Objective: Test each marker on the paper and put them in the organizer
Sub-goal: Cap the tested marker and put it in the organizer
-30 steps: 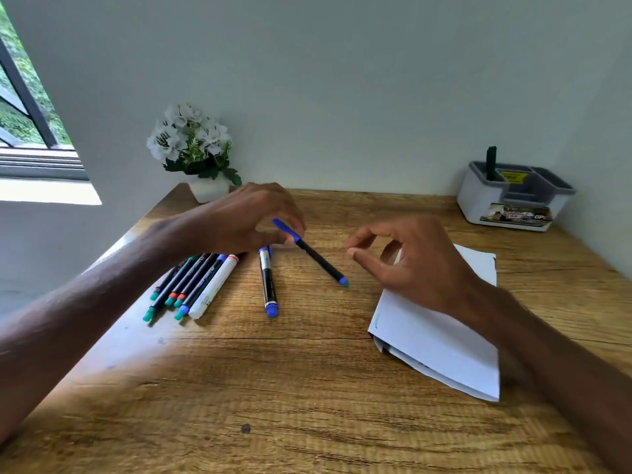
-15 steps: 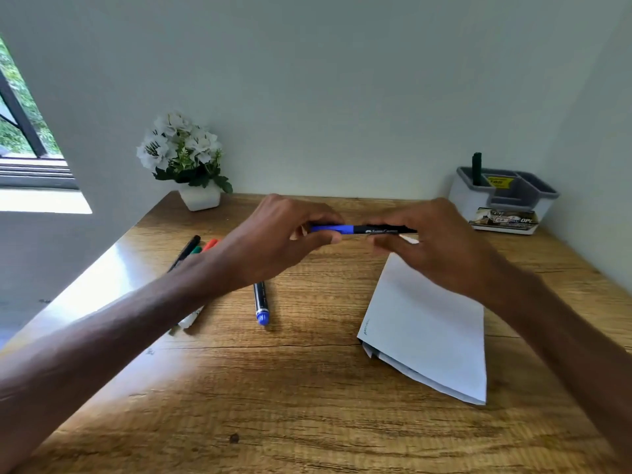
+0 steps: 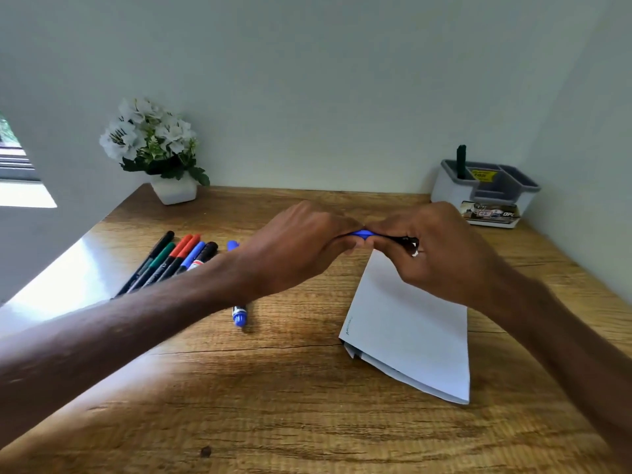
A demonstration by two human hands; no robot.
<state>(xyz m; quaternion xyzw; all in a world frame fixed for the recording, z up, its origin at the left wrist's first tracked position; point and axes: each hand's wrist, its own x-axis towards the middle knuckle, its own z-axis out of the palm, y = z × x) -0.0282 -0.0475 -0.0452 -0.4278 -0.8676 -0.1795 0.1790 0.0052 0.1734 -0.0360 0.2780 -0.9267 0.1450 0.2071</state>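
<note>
Plainly, head view: one camera looks down over both forearms onto the wooden worktop (image 3: 273, 388).
Marker in hand: a black-barrelled blue marker (image 3: 359, 234) is held level above the worktop, over the far end of the paper (image 3: 410, 323).
Left grip: the left grip (image 3: 297, 248) is curled round the blue cap end.
Right grip: the right grip (image 3: 434, 254) is closed round the black barrel, whose tail pokes out past the fingers.
Step in hand: uncapping, by my reading, since the two hands meet at the cap seam. The paper shows only a faint scribble at its left edge, too small to read.
Next move: pull the hands apart along the marker's length, keep the cap in the left grip, then bring the tip down on the paper just below.
Waiting markers: a row (image 3: 171, 261) lies at the left, partly hidden under the left forearm. One blue-capped marker (image 3: 239, 316) lies apart from it, nearer the middle.
Organizer: the organizer (image 3: 444, 189) stands at the far right corner, well apart from the hands. One dark green marker (image 3: 461, 162) stands upright in its rear left compartment.
</note>
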